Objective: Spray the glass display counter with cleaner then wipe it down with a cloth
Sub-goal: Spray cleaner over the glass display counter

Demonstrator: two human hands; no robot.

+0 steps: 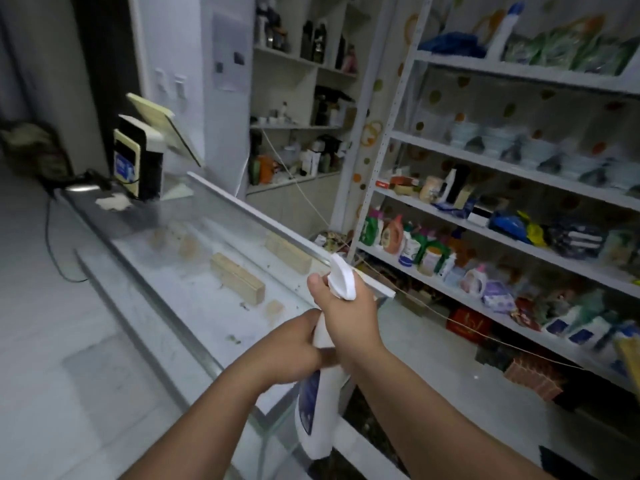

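A white spray bottle (313,415) with a blue label is held over the near end of the glass display counter (162,258). My right hand (346,311) grips its neck just under the white trigger head (343,277), which points away along the counter. My left hand (294,344) grips the bottle's upper body from the left side. The glass top runs from near my hands to the far left. No cloth is in view.
Small wooden blocks (239,277) lie inside the case under the glass. A payment terminal with a screen (140,157) stands at the counter's far end, beside a crumpled paper (112,202). White shelves (502,216) full of bottles and packets line the right side.
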